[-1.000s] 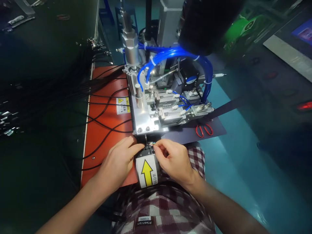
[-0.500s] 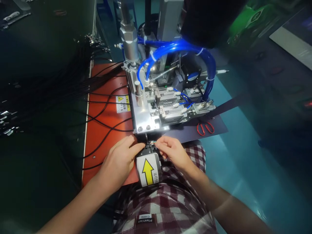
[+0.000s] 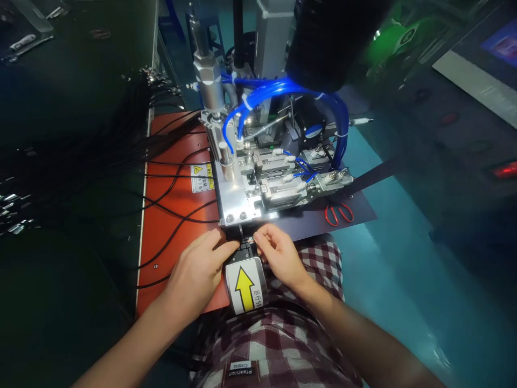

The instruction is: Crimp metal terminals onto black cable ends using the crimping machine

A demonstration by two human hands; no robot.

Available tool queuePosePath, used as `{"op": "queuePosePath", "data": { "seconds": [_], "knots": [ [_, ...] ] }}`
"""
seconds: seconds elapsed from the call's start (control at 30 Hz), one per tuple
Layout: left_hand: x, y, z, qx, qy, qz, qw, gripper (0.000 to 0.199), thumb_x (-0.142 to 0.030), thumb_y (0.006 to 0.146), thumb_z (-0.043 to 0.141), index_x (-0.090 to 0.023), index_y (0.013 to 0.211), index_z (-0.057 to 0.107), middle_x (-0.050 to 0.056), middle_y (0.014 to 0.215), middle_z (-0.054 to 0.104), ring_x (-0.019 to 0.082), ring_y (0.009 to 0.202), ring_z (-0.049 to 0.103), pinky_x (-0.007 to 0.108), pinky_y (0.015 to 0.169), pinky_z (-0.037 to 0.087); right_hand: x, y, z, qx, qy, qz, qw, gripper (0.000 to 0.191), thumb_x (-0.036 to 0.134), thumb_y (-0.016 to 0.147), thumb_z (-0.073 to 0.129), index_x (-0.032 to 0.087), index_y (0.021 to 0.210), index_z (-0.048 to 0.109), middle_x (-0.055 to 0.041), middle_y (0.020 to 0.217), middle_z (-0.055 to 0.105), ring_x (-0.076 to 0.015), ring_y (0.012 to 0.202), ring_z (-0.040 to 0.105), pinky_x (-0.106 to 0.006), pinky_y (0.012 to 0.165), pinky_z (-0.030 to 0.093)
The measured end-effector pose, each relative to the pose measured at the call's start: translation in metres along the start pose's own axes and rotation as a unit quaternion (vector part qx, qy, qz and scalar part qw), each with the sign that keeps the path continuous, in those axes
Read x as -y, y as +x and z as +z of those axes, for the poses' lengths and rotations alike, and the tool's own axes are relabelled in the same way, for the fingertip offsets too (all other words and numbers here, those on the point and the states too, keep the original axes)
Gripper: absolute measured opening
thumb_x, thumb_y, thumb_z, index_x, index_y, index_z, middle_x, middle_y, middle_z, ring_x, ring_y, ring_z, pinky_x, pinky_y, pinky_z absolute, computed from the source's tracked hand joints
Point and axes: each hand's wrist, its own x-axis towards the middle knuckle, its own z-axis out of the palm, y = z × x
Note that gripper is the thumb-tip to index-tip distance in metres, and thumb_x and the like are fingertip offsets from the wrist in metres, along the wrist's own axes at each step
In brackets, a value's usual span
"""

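Note:
At the front edge of a metal machine [image 3: 238, 199], both hands meet over a small black fixture [image 3: 244, 250]. My left hand [image 3: 198, 264] is on its left side, thumb reaching onto the fixture and fingers bent behind; whatever lies under them is hidden. On the right side, my right hand [image 3: 278, 252] pinches something small with thin coloured strands at the fixture; its shape is too small to make out. Just below the fingers is a white label with a yellow arrow [image 3: 244, 288].
Black cables [image 3: 177, 229] cross the orange board [image 3: 161, 242] on the left. Blue air tubes [image 3: 283, 89] arch over the machine. Red-handled scissors [image 3: 339, 214] lie at the right. Bundled cables with metallic ends [image 3: 155, 81] lie at the upper left.
My right hand has shifted slightly left, closer to the fixture. My left hand keeps nearly the same place. The whole view has shifted a little.

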Motion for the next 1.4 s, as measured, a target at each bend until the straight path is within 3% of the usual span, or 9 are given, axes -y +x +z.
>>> {"op": "queuePosePath", "data": {
  "seconds": [0.23, 0.4, 0.6, 0.87, 1.13, 1.4],
  "knots": [
    [0.003, -0.001, 0.002, -0.015, -0.009, 0.026, 1.0, 0.031, -0.004, 0.083, 0.041, -0.012, 0.095, 0.068, 0.014, 0.093, 0.063, 0.024, 0.085, 0.06, 0.033, 0.067, 0.053, 0.005, 0.002, -0.005, 0.003, -0.04, -0.013, 0.999, 0.024, 0.035, 0.088, 0.051, 0.02, 0.071, 0.047, 0.0046, 0.058, 0.047, -0.0094, 0.05, 0.041, -0.022, 0.047, 0.033],
    [0.005, -0.003, 0.005, -0.016, -0.008, 0.033, 0.999, 0.029, -0.004, 0.084, 0.041, -0.011, 0.096, 0.067, 0.013, 0.089, 0.062, 0.023, 0.082, 0.058, 0.032, 0.066, 0.05, 0.003, 0.006, -0.004, 0.027, 0.055, 0.045, 0.997, 0.028, 0.041, 0.084, 0.055, 0.019, 0.069, 0.047, 0.0057, 0.055, 0.046, -0.0078, 0.045, 0.038, -0.021, 0.044, 0.029],
    [-0.008, -0.005, 0.003, 0.006, 0.096, 0.015, 0.995, 0.03, -0.006, 0.086, 0.039, -0.013, 0.099, 0.065, 0.01, 0.085, 0.057, 0.024, 0.077, 0.05, 0.037, 0.062, 0.043, 0.002, 0.007, -0.003, 0.053, 0.112, 0.073, 0.99, 0.033, 0.047, 0.08, 0.058, 0.018, 0.068, 0.047, 0.0061, 0.053, 0.048, -0.007, 0.042, 0.039, -0.022, 0.044, 0.029],
    [-0.012, -0.003, 0.008, 0.008, -0.056, 0.002, 0.998, 0.029, -0.006, 0.087, 0.039, -0.009, 0.107, 0.06, 0.01, 0.093, 0.056, 0.02, 0.083, 0.049, 0.031, 0.069, 0.048, 0.003, 0.004, 0.001, 0.029, 0.11, 0.046, 0.992, 0.03, 0.044, 0.083, 0.055, 0.019, 0.07, 0.046, 0.0058, 0.056, 0.046, -0.0081, 0.045, 0.04, -0.023, 0.046, 0.031],
    [-0.008, -0.002, 0.01, 0.018, -0.079, -0.001, 0.997, 0.032, -0.008, 0.089, 0.04, -0.01, 0.114, 0.059, 0.011, 0.098, 0.057, 0.02, 0.086, 0.05, 0.029, 0.072, 0.049, 0.007, 0.004, -0.007, 0.024, -0.019, -0.008, 1.0, 0.023, 0.035, 0.088, 0.051, 0.019, 0.072, 0.048, 0.0045, 0.06, 0.048, -0.0099, 0.052, 0.043, -0.023, 0.049, 0.035],
    [-0.003, -0.006, 0.016, 0.016, -0.097, -0.006, 0.995, 0.034, -0.007, 0.088, 0.038, -0.013, 0.117, 0.056, 0.01, 0.102, 0.058, 0.019, 0.09, 0.051, 0.029, 0.077, 0.049, 0.007, 0.007, -0.005, 0.048, 0.069, 0.052, 0.995, 0.027, 0.04, 0.085, 0.053, 0.019, 0.07, 0.046, 0.0064, 0.055, 0.044, -0.0084, 0.045, 0.039, -0.022, 0.045, 0.034]
  ]
}}
